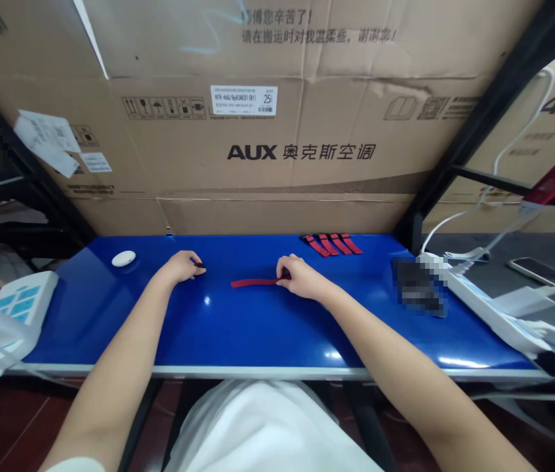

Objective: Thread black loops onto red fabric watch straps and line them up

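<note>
A red strap (252,283) lies flat on the blue table (258,328), stretched out left to right. My right hand (300,275) is closed on the strap's right end, fingers pinched over it. My left hand (184,265) rests on the table further left, apart from the strap, its fingers curled around a small dark thing I cannot make out. Several more red straps (332,244) lie side by side at the far edge of the table, beyond my right hand.
A small white round object (123,258) sits at the table's far left. Large cardboard boxes (277,131) wall off the back. A white power strip (484,305) with cables lies at the right edge, a white device (6,314) at the left. Black frame posts (479,124) rise on the right.
</note>
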